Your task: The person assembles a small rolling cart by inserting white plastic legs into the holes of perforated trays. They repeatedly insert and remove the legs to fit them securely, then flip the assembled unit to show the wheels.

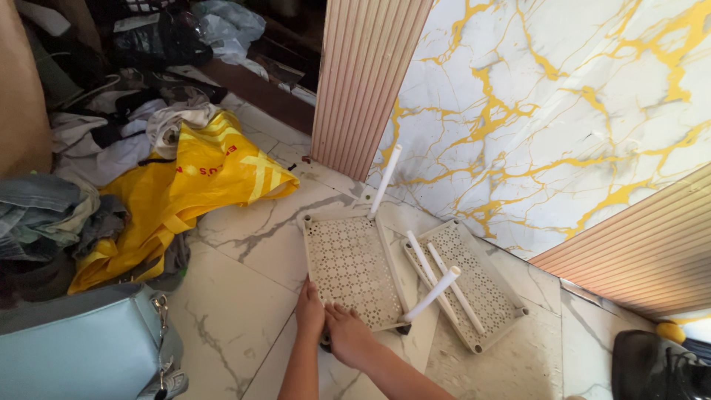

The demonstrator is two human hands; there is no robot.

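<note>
A cream perforated plastic shelf tray (348,267) lies flat on the marble floor with two white tubes standing in it: one at the far corner (386,180), one at the near right corner (432,294). My left hand (309,310) and my right hand (349,335) press together on the tray's near left corner, and what lies under them is hidden. A second perforated tray (481,285) lies to the right against the wall, with two loose white tubes (444,275) resting on it.
A yellow bag (189,185) and a heap of clothes (96,133) cover the floor at left. A light blue bag (81,344) sits at lower left. White-and-gold marble wall panel (563,111) behind; a black object (655,367) at lower right.
</note>
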